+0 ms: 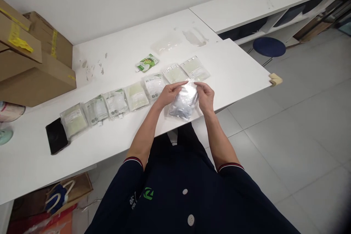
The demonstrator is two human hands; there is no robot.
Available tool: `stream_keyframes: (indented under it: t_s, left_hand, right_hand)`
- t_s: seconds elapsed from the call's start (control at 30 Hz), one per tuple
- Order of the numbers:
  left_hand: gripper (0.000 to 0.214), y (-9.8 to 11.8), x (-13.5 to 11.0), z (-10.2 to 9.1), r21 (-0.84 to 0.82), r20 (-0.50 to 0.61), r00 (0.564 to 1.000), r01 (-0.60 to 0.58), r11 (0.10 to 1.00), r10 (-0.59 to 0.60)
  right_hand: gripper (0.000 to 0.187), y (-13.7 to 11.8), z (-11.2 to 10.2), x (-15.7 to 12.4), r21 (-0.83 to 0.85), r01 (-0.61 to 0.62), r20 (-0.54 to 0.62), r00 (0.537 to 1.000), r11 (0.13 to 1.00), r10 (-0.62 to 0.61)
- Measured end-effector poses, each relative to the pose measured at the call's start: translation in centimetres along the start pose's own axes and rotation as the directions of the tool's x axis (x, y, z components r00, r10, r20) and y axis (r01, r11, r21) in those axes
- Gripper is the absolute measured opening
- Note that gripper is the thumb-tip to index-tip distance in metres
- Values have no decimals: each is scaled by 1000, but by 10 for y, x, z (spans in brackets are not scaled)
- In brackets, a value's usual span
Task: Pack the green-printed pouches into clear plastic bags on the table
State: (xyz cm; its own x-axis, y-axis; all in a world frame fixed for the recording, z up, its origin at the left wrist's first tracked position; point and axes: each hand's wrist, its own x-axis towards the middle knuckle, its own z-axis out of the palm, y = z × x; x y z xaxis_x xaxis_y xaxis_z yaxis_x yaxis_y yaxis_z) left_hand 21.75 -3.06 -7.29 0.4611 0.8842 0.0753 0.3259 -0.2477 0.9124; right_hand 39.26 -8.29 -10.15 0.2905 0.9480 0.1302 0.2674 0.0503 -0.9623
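Note:
I hold a clear plastic bag (184,101) above the front edge of the white table (233,69). My left hand (169,94) pinches the bag's top edge on the left. My right hand (205,96) pinches the same edge on the right. Both hands have closed fingers on the bag. Just behind my hands, a row of several pale green pouches in clear wrapping (135,96) stretches across the table from left to right. A single green printed pouch (147,62) lies apart, further back.
A black phone (56,136) lies at the row's left end. Cardboard boxes (33,69) stand at the back left. An empty clear bag (166,45) lies near the wall. A blue stool (268,46) stands under the right counter. A foam guard (275,79) covers the table's corner.

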Motion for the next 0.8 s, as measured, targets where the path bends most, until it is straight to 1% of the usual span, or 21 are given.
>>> stream_keyframes:
  t_s: [0.03,0.07,0.13,0.23,0.3,0.37,0.4,0.47,0.53,0.57,0.6,0.63,0.67,0.73,0.8]
  left_hand:
    - [43,-1,0,-2,-9,34,999,-8,1000,8]
    - [43,-1,-1,-5,-16,58,998,-5,1000,6]
    - [46,1,-1,-9,-21,60,998,20,1000,-19]
    - [46,6,-3,-15,0,58,998,35,999,-35]
    - [37,9,-4,-18,67,54,997,43,997,-46]
    - [27,10,-7,-20,156,48,997,53,986,-61]
    - [23,10,-9,-21,196,44,997,54,979,-64]
    - [18,9,-13,-24,260,35,998,36,965,-46]
    - [15,9,-17,-26,299,34,999,-10,954,0]
    - [14,11,-19,-27,307,50,999,-35,951,20]
    - [14,12,-20,-27,305,81,996,-56,951,32]
    - [15,15,-22,-27,291,122,992,-71,954,37]
    - [16,17,-23,-26,269,162,986,-79,960,36]
    - [17,22,-24,-23,209,212,977,-73,975,28]
    - [16,23,-23,-19,141,223,975,-43,989,11]
  right_hand:
    - [45,0,-1,0,7,2,-19,1000,1000,-2]
    - [44,0,-2,0,11,-4,-10,1000,1000,4]
    - [48,0,-7,0,15,-24,74,997,1000,22]
    - [57,-1,-16,1,5,-31,195,980,999,30]
    - [51,-2,-19,3,-36,-34,233,972,999,41]
    - [40,-5,-19,2,-118,-14,235,971,993,42]
    - [36,-8,-18,1,-166,21,227,974,986,17]
    - [33,-16,-16,-3,-275,148,221,971,950,-88]
    - [34,-27,-15,-7,-389,296,259,944,872,-205]
    - [36,-33,-15,-9,-436,352,296,925,828,-237]
    - [37,-38,-14,-10,-469,392,345,906,791,-245]
    - [38,-43,-14,-11,-484,417,399,888,769,-230]
    - [38,-46,-13,-11,-482,424,449,871,767,-199]
    - [39,-49,-10,-11,-442,387,523,844,809,-118]
    - [41,-45,-8,-11,-380,299,545,837,876,-49]
